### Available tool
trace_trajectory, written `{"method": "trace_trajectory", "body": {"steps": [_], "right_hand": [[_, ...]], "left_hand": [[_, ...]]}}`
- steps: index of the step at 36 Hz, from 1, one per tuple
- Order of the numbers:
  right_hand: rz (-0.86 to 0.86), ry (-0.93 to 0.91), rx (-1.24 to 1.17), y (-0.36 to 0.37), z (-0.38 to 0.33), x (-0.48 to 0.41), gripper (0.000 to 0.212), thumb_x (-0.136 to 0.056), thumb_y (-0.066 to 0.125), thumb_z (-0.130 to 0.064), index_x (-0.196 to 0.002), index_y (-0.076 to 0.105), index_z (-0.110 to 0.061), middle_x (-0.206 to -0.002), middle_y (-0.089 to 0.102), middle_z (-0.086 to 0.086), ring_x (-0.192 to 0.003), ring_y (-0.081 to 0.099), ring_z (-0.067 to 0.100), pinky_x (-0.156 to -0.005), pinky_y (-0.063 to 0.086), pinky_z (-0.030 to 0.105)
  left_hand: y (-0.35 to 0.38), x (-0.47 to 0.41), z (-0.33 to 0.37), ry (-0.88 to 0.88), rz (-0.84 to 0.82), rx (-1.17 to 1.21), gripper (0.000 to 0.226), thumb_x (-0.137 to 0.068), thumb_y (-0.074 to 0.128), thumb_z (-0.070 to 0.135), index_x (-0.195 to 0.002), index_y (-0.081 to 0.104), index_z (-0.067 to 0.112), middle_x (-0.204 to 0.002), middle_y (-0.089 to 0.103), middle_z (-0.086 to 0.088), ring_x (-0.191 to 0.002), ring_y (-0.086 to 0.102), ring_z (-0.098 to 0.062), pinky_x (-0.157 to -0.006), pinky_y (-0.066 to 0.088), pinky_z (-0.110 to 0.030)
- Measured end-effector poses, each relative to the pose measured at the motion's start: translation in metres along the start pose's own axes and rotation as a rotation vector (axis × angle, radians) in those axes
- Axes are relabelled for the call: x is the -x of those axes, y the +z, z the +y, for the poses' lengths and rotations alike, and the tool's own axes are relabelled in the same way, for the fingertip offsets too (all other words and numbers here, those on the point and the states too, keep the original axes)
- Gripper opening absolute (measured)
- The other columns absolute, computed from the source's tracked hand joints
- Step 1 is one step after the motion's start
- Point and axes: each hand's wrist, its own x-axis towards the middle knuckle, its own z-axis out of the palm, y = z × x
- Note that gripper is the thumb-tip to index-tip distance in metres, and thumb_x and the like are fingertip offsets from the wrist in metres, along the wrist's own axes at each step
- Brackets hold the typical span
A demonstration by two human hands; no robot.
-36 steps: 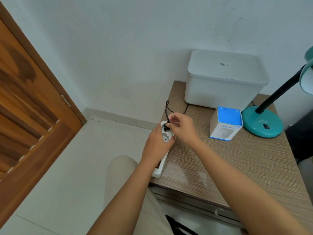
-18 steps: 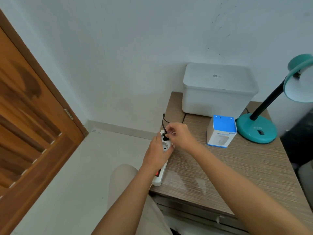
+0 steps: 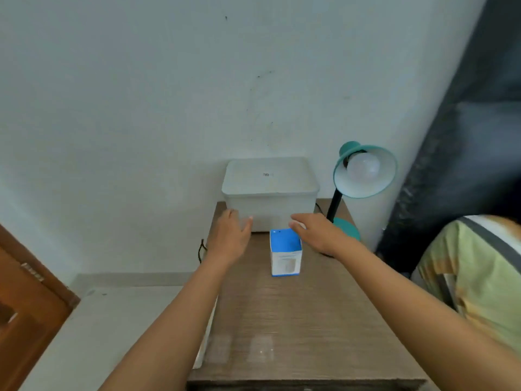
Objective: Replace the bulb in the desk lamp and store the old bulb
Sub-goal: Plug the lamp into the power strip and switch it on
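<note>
A teal desk lamp (image 3: 365, 172) stands at the back right of the wooden table (image 3: 296, 320), with a white bulb (image 3: 363, 166) in its shade. A blue and white bulb box (image 3: 285, 252) stands upright mid-table. Behind it sits a white lidded storage box (image 3: 269, 193). My left hand (image 3: 229, 239) is open, its fingers near the storage box's lower left corner. My right hand (image 3: 317, 232) is open too, reaching over the bulb box toward the storage box's lower right corner and hiding part of the lamp base. Neither hand holds anything.
A black cable (image 3: 200, 251) hangs at the table's left edge, and a white power strip (image 3: 204, 342) lies along that edge, mostly hidden by my left arm. A wooden door (image 3: 25, 314) is at the lower left. A dark curtain (image 3: 473, 142) and striped fabric (image 3: 479, 277) are at the right.
Both hands have left the plug and power strip and moved forward, open, to the storage box. The view has swung up and to the right, so the lamp's shade and bulb now show.
</note>
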Motion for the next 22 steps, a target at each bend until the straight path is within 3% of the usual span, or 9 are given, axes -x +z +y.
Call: {"method": "trace_trajectory", "body": {"steps": [6,12,14,17,20,22], "right_hand": [[0.008,0.135,0.061,-0.027,0.060,0.006,0.045,-0.099,0.036,-0.029,-0.138,0.040,-0.008,-0.145,0.044,0.014,-0.133,0.039,0.029,-0.108,0.030,0.035],[0.023,0.220,-0.030,-0.022,0.124,-0.002,0.037,-0.098,0.040,-0.026,-0.127,0.047,-0.004,-0.131,0.053,0.020,-0.116,0.053,0.030,-0.099,0.044,0.040],[0.019,0.238,-0.057,-0.013,0.142,-0.008,0.043,-0.098,0.040,-0.027,-0.134,0.039,-0.003,-0.140,0.045,0.019,-0.127,0.045,0.030,-0.106,0.039,0.039],[0.003,0.253,-0.099,0.003,0.160,-0.018,0.057,-0.098,0.039,-0.031,-0.144,0.023,-0.002,-0.153,0.025,0.018,-0.142,0.025,0.028,-0.116,0.022,0.036],[0.022,0.274,-0.148,0.020,0.168,-0.026,0.068,-0.098,0.037,-0.035,-0.148,0.004,-0.003,-0.159,0.001,0.014,-0.147,0.002,0.023,-0.119,0.004,0.032],[0.077,0.277,-0.174,0.031,0.172,-0.033,0.070,-0.098,0.036,-0.036,-0.148,0.000,-0.003,-0.159,-0.004,0.013,-0.147,-0.004,0.021,-0.119,0.000,0.031]], "left_hand": [[0.061,-0.012,0.075,0.142,-0.206,-0.003,0.045,-0.099,0.039,0.034,-0.126,0.046,-0.001,-0.133,0.046,-0.014,-0.124,0.041,-0.027,-0.099,0.035,-0.034],[0.135,-0.014,0.108,0.191,-0.364,0.011,0.042,-0.099,0.038,0.035,-0.125,0.046,0.003,-0.127,0.048,-0.012,-0.120,0.046,-0.027,-0.099,0.039,-0.036],[0.155,-0.014,0.110,0.191,-0.384,-0.002,0.046,-0.099,0.037,0.033,-0.134,0.039,0.002,-0.137,0.042,-0.013,-0.127,0.040,-0.025,-0.104,0.033,-0.032],[0.181,-0.013,0.105,0.124,-0.412,0.008,0.059,-0.100,0.034,0.035,-0.147,0.017,0.001,-0.156,0.018,-0.012,-0.144,0.018,-0.023,-0.114,0.016,-0.028],[0.201,-0.013,0.093,0.057,-0.378,0.026,0.068,-0.100,0.033,0.039,-0.149,0.003,0.003,-0.159,0.001,-0.011,-0.147,-0.001,-0.021,-0.116,0.002,-0.027],[0.213,-0.013,0.086,0.045,-0.328,-0.001,0.071,-0.099,0.033,0.042,-0.149,0.000,0.005,-0.160,-0.004,-0.009,-0.147,-0.004,-0.020,-0.116,-0.001,-0.027]]}}
